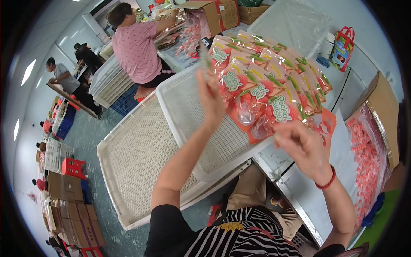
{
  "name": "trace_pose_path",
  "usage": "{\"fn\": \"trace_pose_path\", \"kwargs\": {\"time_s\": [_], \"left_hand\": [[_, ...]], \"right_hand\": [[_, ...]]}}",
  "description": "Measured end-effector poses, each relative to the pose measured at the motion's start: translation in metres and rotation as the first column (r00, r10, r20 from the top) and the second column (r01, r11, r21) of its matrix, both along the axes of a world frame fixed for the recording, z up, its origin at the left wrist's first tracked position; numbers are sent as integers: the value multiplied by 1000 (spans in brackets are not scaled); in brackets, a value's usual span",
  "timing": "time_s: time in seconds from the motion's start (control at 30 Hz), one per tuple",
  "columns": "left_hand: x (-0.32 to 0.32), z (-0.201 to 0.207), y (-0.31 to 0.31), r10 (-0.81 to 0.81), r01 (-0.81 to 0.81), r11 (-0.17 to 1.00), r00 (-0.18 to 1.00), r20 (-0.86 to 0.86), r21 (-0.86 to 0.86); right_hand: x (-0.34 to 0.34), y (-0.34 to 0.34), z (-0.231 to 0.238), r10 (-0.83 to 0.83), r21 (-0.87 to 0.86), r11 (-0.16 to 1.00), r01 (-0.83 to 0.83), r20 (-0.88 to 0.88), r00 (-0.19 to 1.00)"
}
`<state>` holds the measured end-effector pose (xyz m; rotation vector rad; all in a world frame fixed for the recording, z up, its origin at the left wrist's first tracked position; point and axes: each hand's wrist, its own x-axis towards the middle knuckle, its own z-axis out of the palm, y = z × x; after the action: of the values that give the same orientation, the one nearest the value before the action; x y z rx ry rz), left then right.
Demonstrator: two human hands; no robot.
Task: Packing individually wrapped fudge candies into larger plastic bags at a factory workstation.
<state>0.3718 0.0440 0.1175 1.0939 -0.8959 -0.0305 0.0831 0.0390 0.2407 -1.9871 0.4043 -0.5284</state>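
Observation:
My left hand (209, 96) is raised over a white perforated tray (188, 107) and pinches the edge of a thin clear-and-red pouch (204, 58) held upright. A long overlapping row of red and green snack pouches (265, 81) lies across the tray's right side. My right hand (302, 147) rests at the near end of that row, fingers curled on the lowest pouch (267, 124). A red band circles my right wrist.
A second white perforated tray (132, 158) lies lower left. A carton lined with plastic, full of small red-wrapped sweets (368, 158), stands at right on the metal table (308, 192). A person in a pink shirt (139, 47) works at the far end. Cartons are stacked lower left (72, 205).

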Motion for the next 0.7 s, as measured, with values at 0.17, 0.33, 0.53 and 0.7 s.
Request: {"fn": "trace_pose_path", "kwargs": {"time_s": [0.17, 0.33, 0.53, 0.7], "left_hand": [[123, -61, -29, 544, -667, 706, 726, 420, 238], [104, -52, -91, 427, -641, 390, 762, 486, 661], [137, -81, -119, 322, -574, 646, 803, 501, 504], [116, -94, -122, 412, -584, 693, 802, 432, 423]], "right_hand": [[-85, -8, -81, -215, 260, 932, 254, -171, 962], [-150, 9, -111, -466, 382, 758, 529, -252, 848], [-186, 17, -134, -580, 443, 643, 624, -250, 775], [-176, 14, -156, -553, 451, 650, 611, -271, 788]]}}
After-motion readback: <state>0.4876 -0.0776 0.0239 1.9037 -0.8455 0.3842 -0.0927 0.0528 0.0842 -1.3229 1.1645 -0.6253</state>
